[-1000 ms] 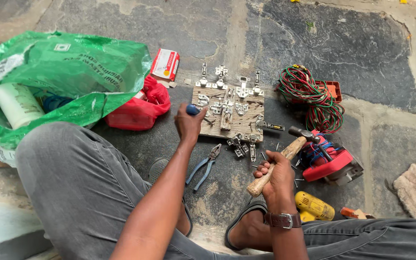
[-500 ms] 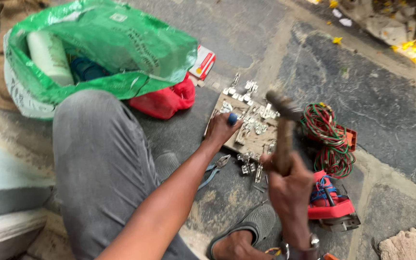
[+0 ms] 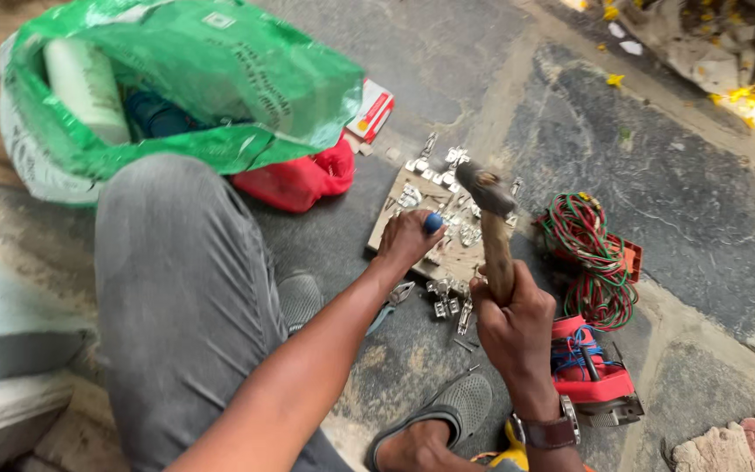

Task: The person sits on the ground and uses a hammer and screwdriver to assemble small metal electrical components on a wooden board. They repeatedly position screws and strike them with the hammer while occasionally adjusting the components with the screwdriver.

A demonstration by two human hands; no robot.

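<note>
The hands are both busy: the right hand (image 3: 517, 319) grips a raised hammer (image 3: 491, 218); the left hand (image 3: 405, 243) pinches a blue-topped tool (image 3: 432, 223) on the small board (image 3: 434, 223). A crooked hit could hurt fingers.

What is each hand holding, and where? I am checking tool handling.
The right hand holds a hammer by its wooden handle, head raised. The left hand holds a blue-topped tool upright on the wooden board.
</note>
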